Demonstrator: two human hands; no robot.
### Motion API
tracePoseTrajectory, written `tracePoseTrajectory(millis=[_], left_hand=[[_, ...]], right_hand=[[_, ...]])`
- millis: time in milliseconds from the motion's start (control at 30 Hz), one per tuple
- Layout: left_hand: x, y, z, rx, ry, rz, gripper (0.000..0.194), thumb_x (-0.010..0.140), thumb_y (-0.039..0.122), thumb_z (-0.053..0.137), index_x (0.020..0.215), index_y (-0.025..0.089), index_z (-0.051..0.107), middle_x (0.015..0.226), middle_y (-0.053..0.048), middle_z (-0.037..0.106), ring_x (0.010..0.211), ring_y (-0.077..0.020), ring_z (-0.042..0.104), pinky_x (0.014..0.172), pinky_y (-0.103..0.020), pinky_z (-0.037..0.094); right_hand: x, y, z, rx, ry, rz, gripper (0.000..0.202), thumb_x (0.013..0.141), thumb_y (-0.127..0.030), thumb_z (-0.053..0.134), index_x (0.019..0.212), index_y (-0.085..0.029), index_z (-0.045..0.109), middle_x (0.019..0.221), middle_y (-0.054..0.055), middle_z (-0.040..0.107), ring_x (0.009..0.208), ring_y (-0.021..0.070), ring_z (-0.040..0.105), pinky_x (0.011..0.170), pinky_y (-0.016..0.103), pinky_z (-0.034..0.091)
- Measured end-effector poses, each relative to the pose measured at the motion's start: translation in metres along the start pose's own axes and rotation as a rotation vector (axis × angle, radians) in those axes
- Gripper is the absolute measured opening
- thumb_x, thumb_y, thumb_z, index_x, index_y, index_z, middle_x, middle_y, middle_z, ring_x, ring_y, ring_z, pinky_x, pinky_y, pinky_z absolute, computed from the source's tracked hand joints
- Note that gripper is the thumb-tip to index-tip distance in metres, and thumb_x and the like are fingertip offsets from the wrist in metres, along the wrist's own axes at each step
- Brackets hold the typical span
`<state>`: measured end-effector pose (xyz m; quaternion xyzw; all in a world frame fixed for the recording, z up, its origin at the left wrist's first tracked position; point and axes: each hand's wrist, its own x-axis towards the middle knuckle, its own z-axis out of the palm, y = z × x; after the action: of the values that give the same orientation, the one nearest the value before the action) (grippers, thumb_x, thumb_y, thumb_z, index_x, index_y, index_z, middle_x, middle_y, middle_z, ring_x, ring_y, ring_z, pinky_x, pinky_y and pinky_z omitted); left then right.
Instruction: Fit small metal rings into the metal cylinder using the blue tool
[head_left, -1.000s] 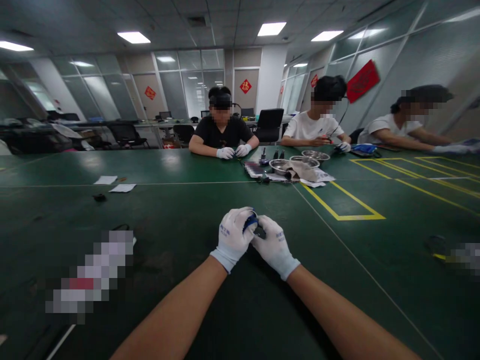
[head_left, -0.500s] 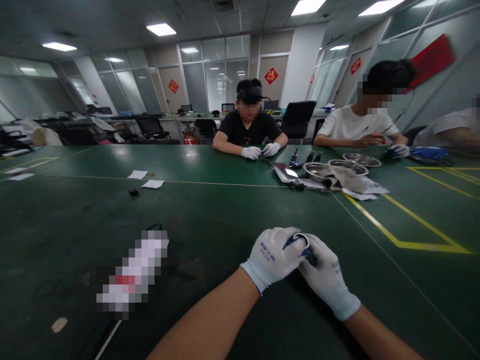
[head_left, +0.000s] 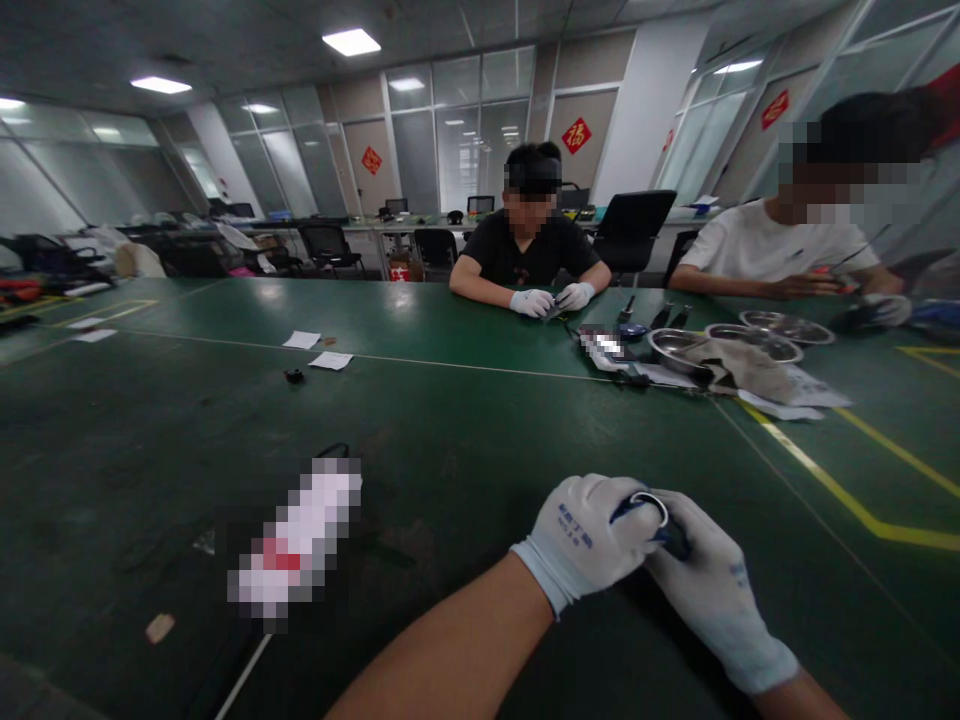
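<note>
Since a second ago, a bright ring has come into view on the dark blue piece, which your left hand and right hand clasp between curled fingers, forearms slanting inward, above the worktop on your side of the leftmost steel bowl

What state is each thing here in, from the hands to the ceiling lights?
Dark blue item: held, partly hidden
Left hand: gloved, closed around the item
Right hand: gloved, curled against the item
Metal bowls: upright
Cloth: crumpled
White slips: lying flat
Pixelated white object: lying down, details unreadable
Black office chair: upright
Ceiling lights: lit
</note>
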<state>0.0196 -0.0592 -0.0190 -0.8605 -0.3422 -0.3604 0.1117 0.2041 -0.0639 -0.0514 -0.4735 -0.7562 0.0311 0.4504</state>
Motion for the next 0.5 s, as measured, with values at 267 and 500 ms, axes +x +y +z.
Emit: tracePoseTrajectory(millis=[267,500], left_hand=[[0.0011,0.0013,-0.0017,0.009,0.052,0.011,0.028,0.102,0.041,0.05,0.112,0.024,0.069,0.115,-0.007,0.072,0.092,-0.0201,0.067,0.069,-0.032,0.054],[0.0005,-0.0003,-0.0023,0.006,0.107,0.01,0.029,0.103,0.042,0.049,0.113,0.023,0.068,0.114,-0.008,0.073,0.091,-0.02,0.068,0.069,-0.032,0.054]], right_hand=[[-0.001,0.0012,0.0009,-0.021,0.025,-0.03,0.024,0.081,-0.026,0.062,0.104,-0.024,0.067,0.098,0.009,0.075,0.087,0.0284,0.074,0.076,0.042,0.062],[0.001,-0.0019,0.0018,0.008,0.02,-0.079,0.022,0.087,-0.029,0.062,0.107,-0.024,0.068,0.101,0.011,0.076,0.09,0.029,0.074,0.079,0.042,0.062]])
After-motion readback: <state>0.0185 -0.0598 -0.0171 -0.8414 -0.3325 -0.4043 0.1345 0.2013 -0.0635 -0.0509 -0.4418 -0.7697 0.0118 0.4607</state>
